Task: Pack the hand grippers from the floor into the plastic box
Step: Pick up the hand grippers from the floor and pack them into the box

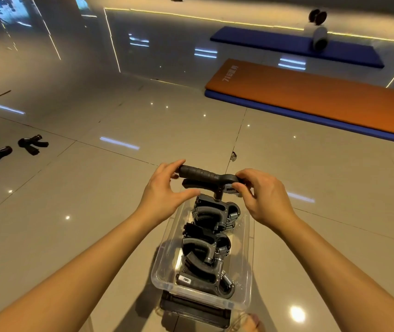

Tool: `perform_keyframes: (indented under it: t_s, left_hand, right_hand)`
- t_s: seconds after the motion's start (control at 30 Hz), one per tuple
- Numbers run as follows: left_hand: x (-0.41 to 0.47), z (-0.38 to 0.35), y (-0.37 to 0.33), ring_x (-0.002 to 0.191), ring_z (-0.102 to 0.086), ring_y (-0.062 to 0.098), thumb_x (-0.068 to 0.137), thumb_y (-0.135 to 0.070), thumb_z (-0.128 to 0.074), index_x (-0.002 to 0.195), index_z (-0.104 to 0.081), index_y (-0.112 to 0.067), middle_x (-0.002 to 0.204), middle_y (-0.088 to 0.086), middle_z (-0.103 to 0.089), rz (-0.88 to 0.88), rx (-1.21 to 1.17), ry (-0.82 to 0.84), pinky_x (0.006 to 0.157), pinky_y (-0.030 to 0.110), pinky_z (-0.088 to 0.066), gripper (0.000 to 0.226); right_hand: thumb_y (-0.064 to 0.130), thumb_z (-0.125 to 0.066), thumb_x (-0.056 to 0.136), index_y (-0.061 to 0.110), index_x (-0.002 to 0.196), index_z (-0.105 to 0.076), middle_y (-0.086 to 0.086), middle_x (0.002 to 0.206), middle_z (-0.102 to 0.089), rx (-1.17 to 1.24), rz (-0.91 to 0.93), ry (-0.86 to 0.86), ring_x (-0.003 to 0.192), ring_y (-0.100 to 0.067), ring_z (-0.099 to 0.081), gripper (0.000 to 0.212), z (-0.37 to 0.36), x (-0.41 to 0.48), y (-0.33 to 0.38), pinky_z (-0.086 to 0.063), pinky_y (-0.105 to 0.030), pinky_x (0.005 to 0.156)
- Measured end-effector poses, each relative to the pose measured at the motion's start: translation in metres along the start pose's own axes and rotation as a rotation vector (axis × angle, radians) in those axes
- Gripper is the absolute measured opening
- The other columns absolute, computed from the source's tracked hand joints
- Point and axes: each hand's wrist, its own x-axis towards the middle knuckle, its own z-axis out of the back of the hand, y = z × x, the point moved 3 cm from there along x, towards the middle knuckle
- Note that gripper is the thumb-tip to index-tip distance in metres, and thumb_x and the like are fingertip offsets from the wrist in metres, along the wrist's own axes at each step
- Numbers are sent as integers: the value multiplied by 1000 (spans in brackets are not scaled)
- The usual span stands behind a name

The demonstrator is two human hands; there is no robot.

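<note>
Left hand (164, 188): thumb and fingertips pinch the free end of the held gripper (205, 176) by its ribbed handle, on the left.
Right hand (263, 200): fingers curl round the hinge-and-spring end of the same gripper, on the right.
Held gripper: black, lying sideways in the air just above the far end of the plastic box (167, 238). Its short stem points down at the ones below; whether it touches them I cannot tell.
Plastic box: clear, on the floor (95, 188), near the person and between the forearms.
Packed grippers (205, 257): several black ones in a row from near to far, springs to the right.
Loose grippers (33, 144): two lie on the floor at the far left, well apart from the box.
Handling: probably light for its size and stiff. The hard plastic and steel spring should take knocks, but the handles would spring apart if squeezed and let go.
Where to hold: likely the ribbed handle, which gives grip. Fingers are best kept clear of the spring coils, which could nip them.
Fit: the far end seems the only room left, so the gripper probably needs the same sideways lie as its neighbours.
</note>
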Motion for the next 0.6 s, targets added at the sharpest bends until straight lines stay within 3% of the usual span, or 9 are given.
perform_keyframes:
  t_s: [0.13, 0.23, 0.37, 0.5, 0.6]
  left_hand:
    - [-1, -3, -2, 141, -32, 18, 74, -56, -81, 152, -41, -31, 151, -6, -40, -267, 401, -47, 120, 45, -23, 92]
    - [-1, -6, -4, 143, -34, 22, 73, -51, -84, 150, -46, -24, 150, -1, -47, -395, 502, -60, 125, 49, -11, 90]
    - [0, -9, -3, 126, -50, 19, 74, -46, -84, 141, -56, -21, 131, -2, -61, -479, 534, -62, 122, 46, -21, 77]
    - [-3, -19, 9, 121, -49, 15, 75, -54, -81, 140, -57, -24, 129, -6, -63, -430, 499, 46, 110, 39, -35, 76]
    - [-9, -32, 25, 123, -47, 11, 77, -55, -79, 143, -54, -27, 132, -9, -60, -344, 464, 137, 105, 29, -32, 76]
  right_hand:
    - [32, -59, 98, 21, 101, -69, 7, 81, -66, 158, -103, 43, 74, -14, -60, 15, -1, 1, -5, -52, -38, 69]
    - [29, -60, 99, 19, 101, -71, 7, 81, -68, 279, -158, 83, 78, -15, -63, 16, -1, 0, -5, -55, -42, 73]
    - [28, -58, 99, 17, 99, -72, 3, 78, -68, 392, -214, 156, 77, -20, -65, 17, -4, -3, -8, -56, -45, 73]
    - [29, -60, 99, 18, 100, -73, 5, 80, -70, 402, -281, 239, 76, -15, -66, 17, -14, -7, -20, -56, -40, 76]
    - [36, -60, 98, 21, 125, -65, 1, 107, -70, 159, -338, 325, 94, -18, -66, 31, -29, -16, -38, -55, -41, 85]
